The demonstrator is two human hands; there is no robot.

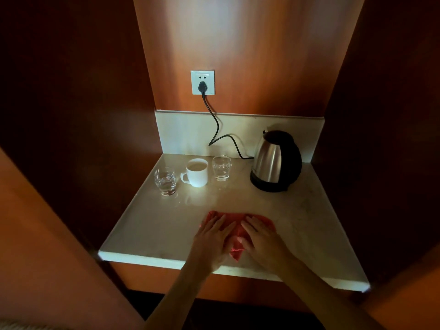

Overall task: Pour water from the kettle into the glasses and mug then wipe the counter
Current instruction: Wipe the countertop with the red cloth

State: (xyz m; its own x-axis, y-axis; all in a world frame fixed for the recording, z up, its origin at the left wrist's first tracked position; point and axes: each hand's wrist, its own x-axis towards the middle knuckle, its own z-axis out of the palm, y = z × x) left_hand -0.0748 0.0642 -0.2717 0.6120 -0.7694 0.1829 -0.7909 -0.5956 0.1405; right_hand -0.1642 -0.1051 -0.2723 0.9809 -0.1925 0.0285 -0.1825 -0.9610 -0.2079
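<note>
Now we have both hands down on the red cloth (235, 236), which lies bunched on the pale counter (152, 229) near its front edge, about midway along. Our left hand (212, 240) rests palm-down on the cloth's left part with its fingers straight and slightly spread, pointing away from us; nothing is gripped, it simply presses flat. Our right hand (260, 238) does the same on the right part, fingers extended and flat, the thumb reaching in toward the middle, where a fold of cloth shows between the two hands. Further back, well apart from the cloth, the drinking things stand in a loose row. On the left, a clear glass (165, 181) holds water. Just beside it to the right sits the white mug (197, 172), upright, handle turned to the left, filled with liquid close to the rim. Right of the mug and a little further back stands the second glass (222, 167), also with water in it. Over at the right rear the steel kettle (276, 161) sits upright on its black base, lid down, spout facing left, black handle to the right. Its black cord (215, 120) runs from the base up the low backsplash to a plug in the white wall socket (202, 82) on the wooden back panel. Faint wet reflections gleam on the counter in front of the mug.
</note>
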